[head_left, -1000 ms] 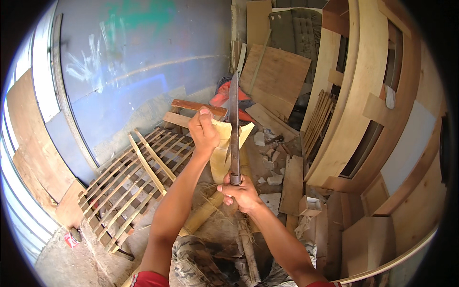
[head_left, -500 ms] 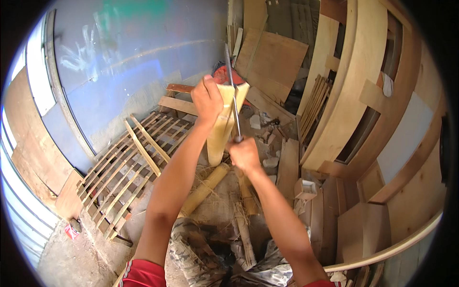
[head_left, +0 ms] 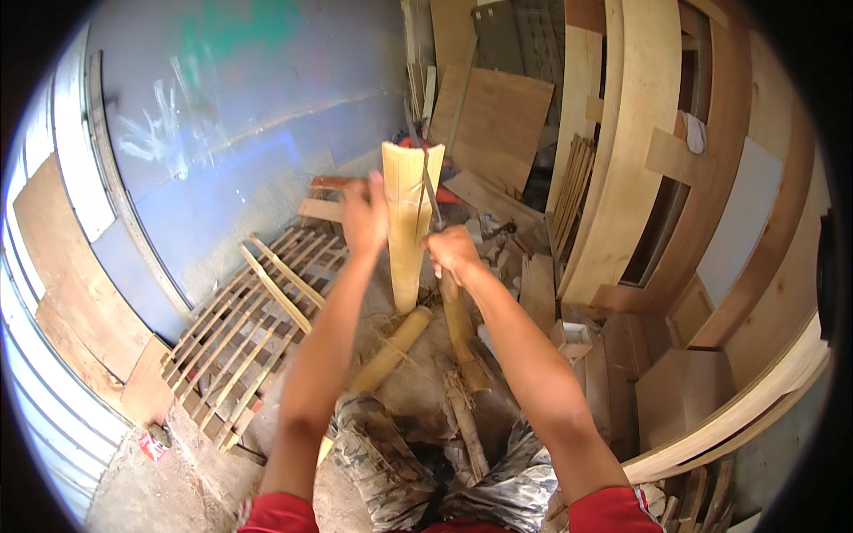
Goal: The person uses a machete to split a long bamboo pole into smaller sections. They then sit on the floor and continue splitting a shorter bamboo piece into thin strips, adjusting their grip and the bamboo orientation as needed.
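Note:
A split length of yellow bamboo [head_left: 406,213] stands upright in front of me, its curved top end facing up. My right hand [head_left: 455,250] is wrapped round the handle of a long, narrow-bladed knife [head_left: 429,185]. The blade slants up across the right part of the bamboo, near its top. My left hand [head_left: 365,220] is at the bamboo's left edge, smeared by motion. Whether its fingers touch the bamboo I cannot tell. By the bamboo's foot lie a round bamboo piece [head_left: 391,349] and another bamboo piece [head_left: 462,342].
A slatted bamboo rack [head_left: 253,324] lies to the left, with two loose strips on it. Wooden panels and a cabinet-like frame [head_left: 626,169] line the right side. Scraps and shavings litter the floor, and a plywood sheet [head_left: 498,115] leans at the back.
My left hand has come down and left from the bamboo's top edge. The bamboo's top and the knife have shifted left, and my right hand has risen slightly. The view has turned a little.

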Tool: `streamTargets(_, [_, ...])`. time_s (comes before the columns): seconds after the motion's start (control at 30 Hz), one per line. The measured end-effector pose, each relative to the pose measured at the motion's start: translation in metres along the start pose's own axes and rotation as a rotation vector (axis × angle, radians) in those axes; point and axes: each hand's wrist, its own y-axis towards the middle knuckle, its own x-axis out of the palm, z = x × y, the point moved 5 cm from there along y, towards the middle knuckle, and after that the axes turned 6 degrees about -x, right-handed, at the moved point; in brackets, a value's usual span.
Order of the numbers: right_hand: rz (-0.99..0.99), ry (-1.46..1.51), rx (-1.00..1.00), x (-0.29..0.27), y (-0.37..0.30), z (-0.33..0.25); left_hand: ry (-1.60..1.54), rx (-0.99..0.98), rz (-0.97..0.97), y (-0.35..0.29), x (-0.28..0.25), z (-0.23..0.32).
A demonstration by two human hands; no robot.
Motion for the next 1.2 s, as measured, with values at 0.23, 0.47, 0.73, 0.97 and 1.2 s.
streamTargets(0.23, [0.098, 0.252, -0.177, 0.017, -0.006, 0.008, -0.33, -0.353, -0.434, -0.148, 0.021, 0.004])
streamTargets(0.47, [-0.076, 0.289, -0.233, 0.022, -0.009, 0.027, -0.048, -0.198, -0.062, -0.141, 0.028, 0.0])
streamTargets(0.73, [0.426, -0.708, -1.097, -0.041, -0.006, -0.086, 0.082, -0.144, -0.171, -0.077, -0.035, -0.039])
streamTargets(0.97, [0.169, -1.207, -1.609, -0.042, 0.057, -0.144, 0.292, 0.092, -0.302, -0.028, -0.081, -0.016])
streamTargets(1.2, [0.166, -1.132, -1.544, -0.049, 0.076, -0.136, 0.572, 0.264, -0.188, 0.017, -0.091, -0.008])
